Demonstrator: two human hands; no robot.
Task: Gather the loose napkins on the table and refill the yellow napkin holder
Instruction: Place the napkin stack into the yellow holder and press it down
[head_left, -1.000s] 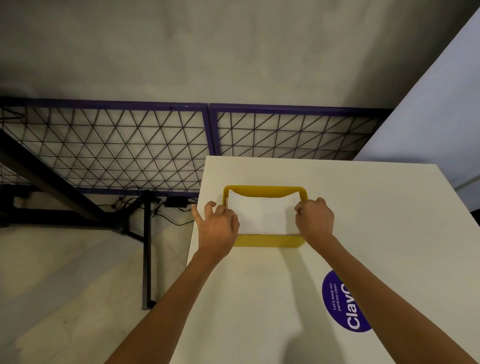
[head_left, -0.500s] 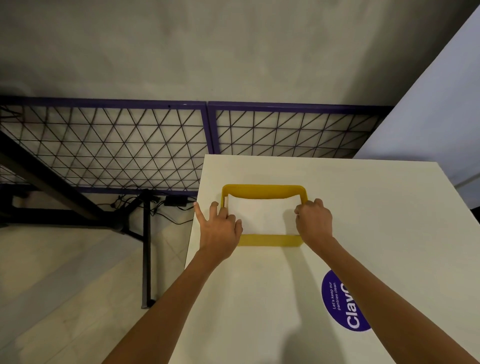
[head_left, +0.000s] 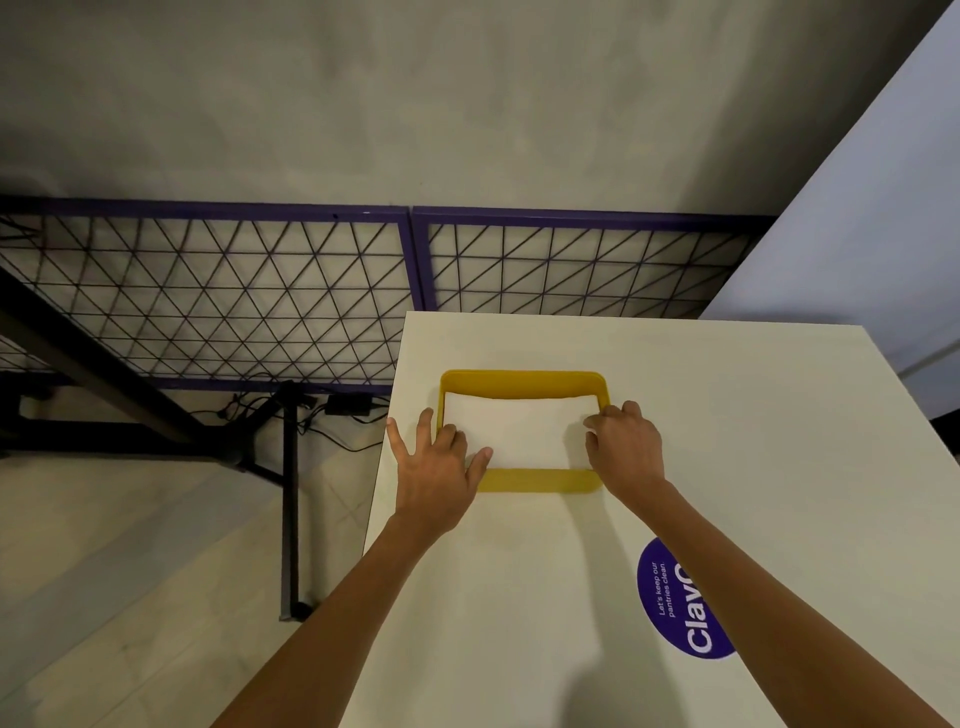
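Observation:
The yellow napkin holder (head_left: 535, 480) sits on the white table (head_left: 753, 441) near its left edge. A stack of white napkins (head_left: 524, 431) lies flat inside it. My left hand (head_left: 436, 462) rests over the holder's left wall, fingers spread, thumb and two fingers touching the napkins. My right hand (head_left: 626, 447) is curled over the right wall, fingertips pressing on the napkins' right edge. No loose napkins show on the table.
A round purple sticker (head_left: 680, 603) is on the table near my right forearm. The table's left edge drops to the floor, where a black table leg (head_left: 288, 499) and cables lie. A purple mesh fence (head_left: 234, 296) stands behind.
The napkin stack has sunk flatter into the holder. My left hand's fingers have spread wider, and my right hand has shifted slightly down on the stack's right edge.

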